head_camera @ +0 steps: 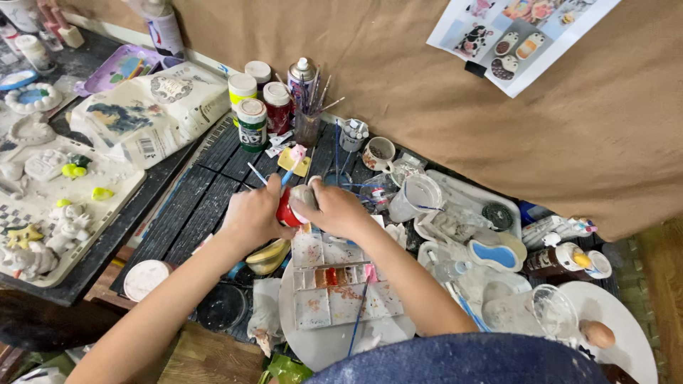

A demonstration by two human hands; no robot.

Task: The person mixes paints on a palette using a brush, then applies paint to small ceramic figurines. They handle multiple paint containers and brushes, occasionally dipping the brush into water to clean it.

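From the head camera we look down on our two hands, meeting over the dark slatted counter [206, 203]. Our right hand [334, 210] has its fingers closed round a small red-and-white figure [290, 210], held just above the far edge of the paint palette [334, 291]. Our left hand [250, 217] is closed on a thin blue-handled brush [274, 181]; the handle slants up and away to the far right, over the figure, and we cannot see the tip. The figure lies between the two hands, touching the right palm and just right of the left fingers, so both hands are equally near it. Its long axis we cannot tell, since the fingers cover most of it.

At the far side stand paint jars [252, 122] and a spray can [302, 82]. To the left lies a tray [114, 206] of white unpainted pieces. To the right are a clear cup [416, 195] and a white plate [626, 320].
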